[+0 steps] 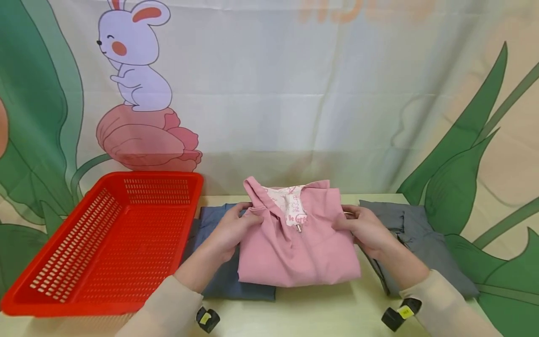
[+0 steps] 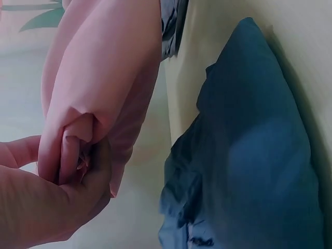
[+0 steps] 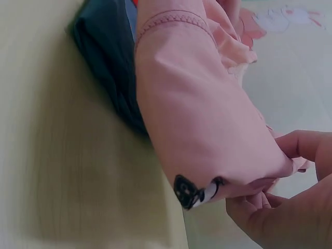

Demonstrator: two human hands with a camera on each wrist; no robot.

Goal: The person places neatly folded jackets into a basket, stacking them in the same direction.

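A folded pink zip-up jacket (image 1: 269,257) hangs between both hands, above the table, its white printed lining and metal zipper pull showing at the neck. My left hand (image 1: 231,229) pinches its left edge near the collar, thumb in front and fingers behind. On the opposite edge, my right hand (image 1: 370,229) grips the cloth the same way. Up close in the left wrist view, the left fingers (image 2: 101,179) curl round the rolled edge. The right wrist view shows a small black-and-white print (image 3: 194,192) on the jacket's lower corner.
Left on the table (image 1: 311,313) stands a red plastic basket (image 1: 191,234) with perforated walls. A folded blue garment (image 1: 248,291) lies partly beneath the raised jacket. Folded grey clothing (image 1: 433,252) lies to the right. Behind hangs a printed cloth (image 1: 252,93).
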